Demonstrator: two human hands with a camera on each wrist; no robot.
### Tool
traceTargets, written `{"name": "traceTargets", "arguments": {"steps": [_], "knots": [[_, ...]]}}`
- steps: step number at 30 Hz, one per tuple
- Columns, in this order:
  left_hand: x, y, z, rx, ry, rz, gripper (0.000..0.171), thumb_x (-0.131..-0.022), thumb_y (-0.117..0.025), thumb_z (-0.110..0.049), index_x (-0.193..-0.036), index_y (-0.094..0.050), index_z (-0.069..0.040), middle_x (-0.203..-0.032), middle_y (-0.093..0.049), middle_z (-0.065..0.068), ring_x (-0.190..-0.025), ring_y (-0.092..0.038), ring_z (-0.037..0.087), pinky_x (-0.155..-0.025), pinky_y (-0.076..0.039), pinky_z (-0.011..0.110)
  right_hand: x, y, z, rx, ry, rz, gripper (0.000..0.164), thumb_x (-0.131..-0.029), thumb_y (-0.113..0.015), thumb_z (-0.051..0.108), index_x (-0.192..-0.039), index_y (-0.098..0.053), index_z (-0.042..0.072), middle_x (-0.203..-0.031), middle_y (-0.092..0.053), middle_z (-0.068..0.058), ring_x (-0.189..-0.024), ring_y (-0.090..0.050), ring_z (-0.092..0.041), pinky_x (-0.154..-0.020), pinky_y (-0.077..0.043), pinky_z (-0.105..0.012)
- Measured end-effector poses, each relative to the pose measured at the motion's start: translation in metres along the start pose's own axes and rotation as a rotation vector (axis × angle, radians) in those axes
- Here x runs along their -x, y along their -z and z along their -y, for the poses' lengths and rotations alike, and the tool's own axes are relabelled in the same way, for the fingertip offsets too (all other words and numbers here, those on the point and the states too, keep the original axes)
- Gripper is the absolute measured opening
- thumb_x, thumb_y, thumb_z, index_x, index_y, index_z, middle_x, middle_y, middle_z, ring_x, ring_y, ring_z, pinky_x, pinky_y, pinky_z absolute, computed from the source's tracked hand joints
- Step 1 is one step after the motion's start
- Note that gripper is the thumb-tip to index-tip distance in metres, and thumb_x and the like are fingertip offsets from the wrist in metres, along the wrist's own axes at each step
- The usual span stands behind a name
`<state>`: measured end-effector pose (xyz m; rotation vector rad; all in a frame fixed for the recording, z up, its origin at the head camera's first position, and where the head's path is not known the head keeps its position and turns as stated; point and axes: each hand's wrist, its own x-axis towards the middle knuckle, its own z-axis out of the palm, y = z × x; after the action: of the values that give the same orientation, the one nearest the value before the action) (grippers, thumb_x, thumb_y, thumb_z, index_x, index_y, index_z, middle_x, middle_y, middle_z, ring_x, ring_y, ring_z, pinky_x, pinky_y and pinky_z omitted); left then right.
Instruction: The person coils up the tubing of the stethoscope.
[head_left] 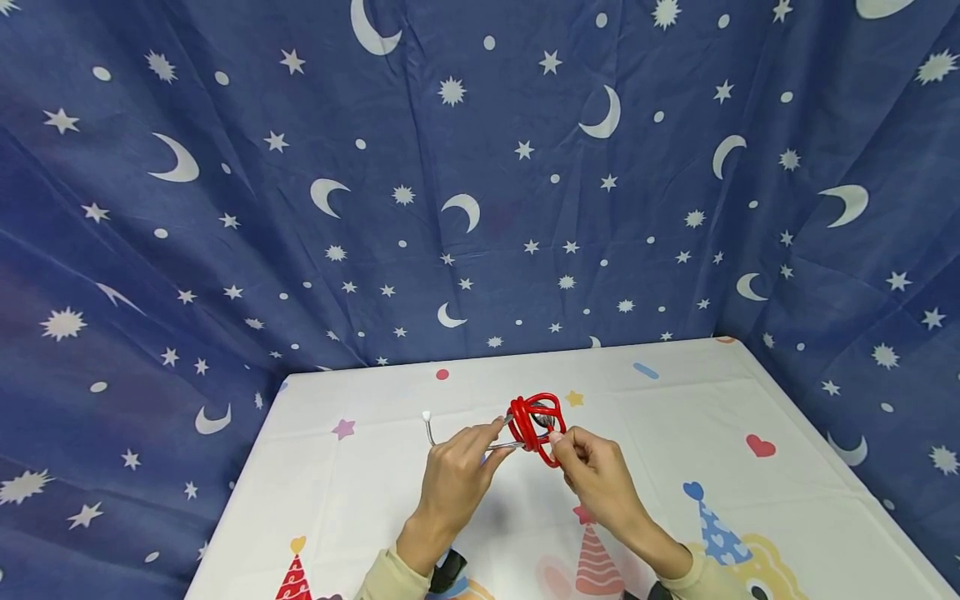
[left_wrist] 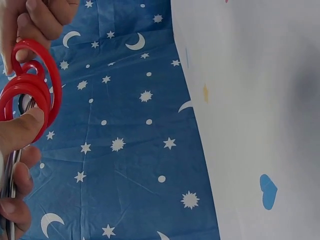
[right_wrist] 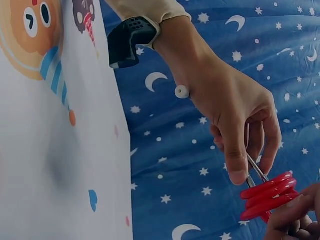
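Observation:
A stethoscope is held up over the table, its red tubing wound in several loops around the metal ear tubes. The round chestpiece shows partly inside the loops. My left hand grips the ear tubes, its thumb against the coil in the left wrist view. One white ear tip sticks out past the left hand; it shows in the right wrist view too. On the coil's other side, my right hand pinches a loop of the red tubing between thumb and fingers.
Under the hands lies a white tablecloth printed with party hats, stars and a heart. A blue curtain with moons and stars hangs behind the table and along both sides. Each wrist wears a dark strapped device.

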<state>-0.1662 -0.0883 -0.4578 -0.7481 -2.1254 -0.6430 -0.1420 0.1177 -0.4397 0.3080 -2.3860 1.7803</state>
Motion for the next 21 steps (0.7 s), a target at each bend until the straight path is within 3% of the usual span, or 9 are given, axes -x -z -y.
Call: {"name": "traceTargets", "arguments": {"steps": [4,7,11,17,21], "knots": [[0.0004,-0.0008,0.0001,-0.001,0.007,-0.004,0.036,-0.08,-0.081,-0.022,-0.112,-0.071,-0.008,-0.093,-0.076,0.001,-0.079,-0.072,0.011,-0.064,-0.058,0.023,-0.0007,-0.0001,-0.0003,-0.02,-0.028,0.02,0.029,-0.098,-0.062,0.026,-0.077,-0.06,0.007,-0.055,-0.051,-0.002,-0.046,-0.048,-0.006,-0.044,-0.042,-0.024],[0.0006,-0.0015,0.0005,-0.001,0.007,-0.009,0.038,-0.079,-0.081,-0.023,-0.112,-0.071,-0.008,-0.093,-0.076,0.001,-0.079,-0.072,0.011,-0.065,-0.058,0.023,-0.0005,0.0006,-0.0004,-0.017,-0.02,0.036,0.017,-0.097,-0.062,0.017,-0.085,-0.063,0.005,-0.06,-0.054,-0.003,-0.049,-0.051,-0.007,-0.045,-0.043,-0.023],[0.0012,-0.0022,0.0006,-0.002,0.013,-0.004,0.039,-0.078,-0.082,-0.023,-0.112,-0.071,-0.008,-0.094,-0.076,0.001,-0.08,-0.072,0.011,-0.065,-0.058,0.023,-0.0009,0.0014,0.0004,0.011,0.034,0.021,0.006,-0.094,-0.063,0.01,-0.09,-0.065,0.007,-0.064,-0.055,0.0,-0.052,-0.051,-0.007,-0.045,-0.041,-0.022],[0.0022,-0.0031,-0.0019,-0.009,0.013,0.012,0.04,-0.076,-0.084,-0.021,-0.112,-0.071,-0.009,-0.093,-0.076,0.0,-0.08,-0.072,0.01,-0.067,-0.058,0.022,-0.0029,0.0011,-0.0008,0.064,0.124,-0.038,0.011,-0.094,-0.068,0.021,-0.088,-0.068,0.011,-0.06,-0.057,0.003,-0.048,-0.052,-0.009,-0.044,-0.043,-0.022],[0.0032,-0.0051,-0.0032,-0.011,-0.001,0.006,0.044,-0.073,-0.087,-0.02,-0.112,-0.072,-0.008,-0.092,-0.076,0.0,-0.078,-0.072,0.01,-0.067,-0.058,0.022,-0.0049,0.0005,-0.0023,0.123,0.22,-0.108,0.009,-0.09,-0.072,0.017,-0.084,-0.069,0.011,-0.058,-0.059,0.004,-0.046,-0.051,-0.003,-0.042,-0.044,-0.02]]}}
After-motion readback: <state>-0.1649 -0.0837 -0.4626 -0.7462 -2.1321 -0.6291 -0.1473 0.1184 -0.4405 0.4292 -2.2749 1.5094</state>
